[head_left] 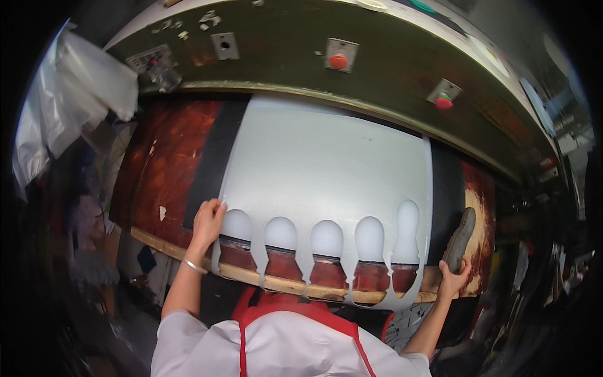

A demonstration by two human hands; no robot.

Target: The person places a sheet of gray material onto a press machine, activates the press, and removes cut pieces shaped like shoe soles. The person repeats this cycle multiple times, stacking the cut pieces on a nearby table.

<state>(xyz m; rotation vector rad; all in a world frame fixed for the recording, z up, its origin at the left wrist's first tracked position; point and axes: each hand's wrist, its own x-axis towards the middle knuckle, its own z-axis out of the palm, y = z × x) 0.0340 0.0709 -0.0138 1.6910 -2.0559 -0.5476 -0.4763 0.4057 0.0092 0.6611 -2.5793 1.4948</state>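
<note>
A large light-grey sheet (326, 163) lies on the work table, with several sole-shaped cutouts along its near edge. Through the cutouts show a white board (280, 234) and, nearer me, the reddish table. Thin strips of the sheet hang past the wooden front edge. My left hand (208, 221) is closed in a pinch on the sheet's left edge, beside the leftmost cutout. To the right of the sheet, my right hand (453, 276) grips the near end of a dark grey, sole-shaped cutting die (460, 239). The die's far end rests over the table's right side.
Behind the sheet runs a dark green machine beam (276, 53) with two red buttons (338, 61) and a control panel (154, 63). Clear plastic sheeting (75, 88) hangs at the far left. A wooden strip (169, 248) edges the table's front. Clutter fills both sides.
</note>
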